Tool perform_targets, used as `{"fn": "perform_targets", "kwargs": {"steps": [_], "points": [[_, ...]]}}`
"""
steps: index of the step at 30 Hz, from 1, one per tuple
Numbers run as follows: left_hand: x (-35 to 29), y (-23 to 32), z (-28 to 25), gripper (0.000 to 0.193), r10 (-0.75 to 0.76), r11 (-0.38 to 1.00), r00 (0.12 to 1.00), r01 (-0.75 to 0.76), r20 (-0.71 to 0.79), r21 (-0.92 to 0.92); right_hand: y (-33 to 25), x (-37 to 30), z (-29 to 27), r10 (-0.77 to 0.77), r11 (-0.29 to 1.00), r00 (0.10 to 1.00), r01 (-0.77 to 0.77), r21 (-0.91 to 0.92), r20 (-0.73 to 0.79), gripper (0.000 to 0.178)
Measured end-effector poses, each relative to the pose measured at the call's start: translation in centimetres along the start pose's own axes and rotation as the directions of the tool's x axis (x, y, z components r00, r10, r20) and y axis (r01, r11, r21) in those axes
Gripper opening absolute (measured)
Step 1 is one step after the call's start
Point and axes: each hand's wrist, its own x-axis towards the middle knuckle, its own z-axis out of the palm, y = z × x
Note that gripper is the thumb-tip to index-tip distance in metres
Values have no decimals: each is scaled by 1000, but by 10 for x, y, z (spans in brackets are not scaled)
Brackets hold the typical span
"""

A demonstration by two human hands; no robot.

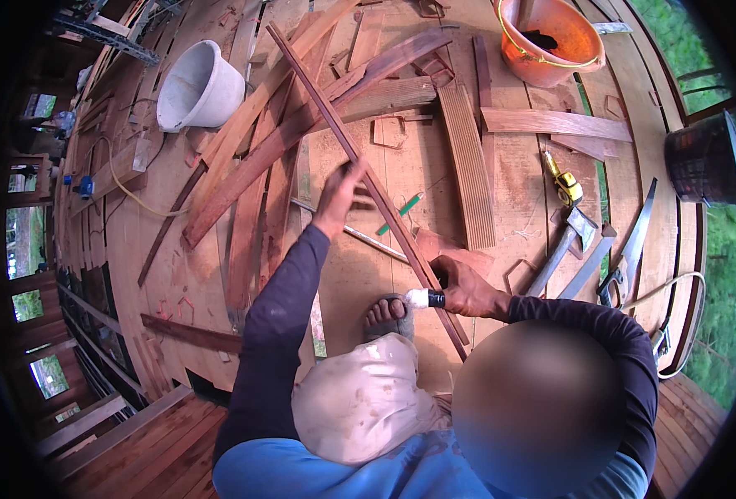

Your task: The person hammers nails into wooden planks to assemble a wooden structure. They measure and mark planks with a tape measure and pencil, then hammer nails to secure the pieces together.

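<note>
A long, thin dark wooden strip (388, 208) slants in front of me, from the far left down toward my right knee. My left hand (343, 198) is closed around its middle, the fingers slightly blurred. Lower down, my right hand (472, 289) grips a small black-and-white bottle (422, 298), held sideways over the strip near its lower end. Whether that hand also touches the strip, I cannot tell. Between my hands and beneath the strip lie a green marker-like stick (399, 214) and a thin metal rod (368, 235).
Wooden boards (251, 183) lie piled at the far left, with a ribbed plank (467, 166) ahead. A white bucket (201, 87) and an orange bucket (548, 46) stand beyond. On the right are a tape measure (567, 190), a hammer-like tool (580, 229), a handsaw (631, 249) and a dark bucket (706, 158).
</note>
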Motion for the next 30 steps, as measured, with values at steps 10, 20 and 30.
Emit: {"fn": "perform_targets", "kwargs": {"steps": [10,20,30], "points": [[-99,-41,66,42,-152,951,951,214,268,-222,10,32,-13,-308,946,948,314,78,-83,64],[-93,-53,80,71,-87,952,977,139,195,-274,-8,22,-48,-194,977,981,195,-91,20,77],[-93,-52,75,89,-86,936,968,160,237,-314,-14,20,-54,-221,968,963,236,-87,152,84]]}}
